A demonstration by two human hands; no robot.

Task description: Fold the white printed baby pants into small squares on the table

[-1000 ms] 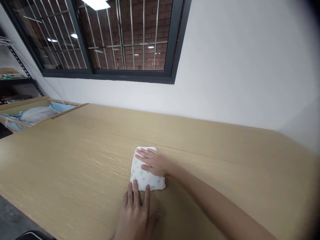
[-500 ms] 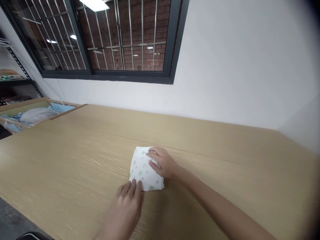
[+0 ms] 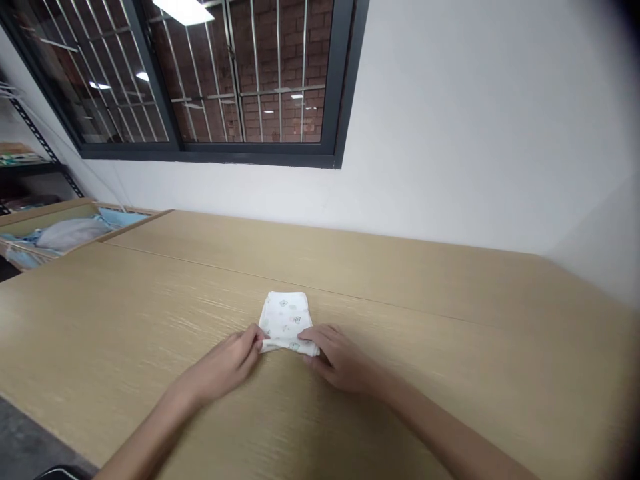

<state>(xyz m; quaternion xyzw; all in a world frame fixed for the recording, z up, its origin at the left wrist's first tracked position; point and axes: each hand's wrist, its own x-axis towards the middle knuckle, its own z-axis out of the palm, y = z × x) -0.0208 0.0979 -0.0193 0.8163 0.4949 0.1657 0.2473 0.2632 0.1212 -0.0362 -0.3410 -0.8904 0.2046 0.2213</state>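
Note:
A small white cloth with tiny coloured prints lies folded on the wooden table. My left hand pinches the cloth's near left corner and lifts that edge slightly. My right hand grips the near right corner, fingers curled around the edge. Both hands sit at the side of the cloth nearest me.
A wooden tray with pale blue and grey fabric sits at the far left edge. A barred window is set in the white wall behind the table. A seam runs across the tabletop just beyond the cloth.
My right hand slid off the top of the cloth to its near right corner. My left hand moved from flat beside the cloth to pinching the near left corner. The near edge has risen.

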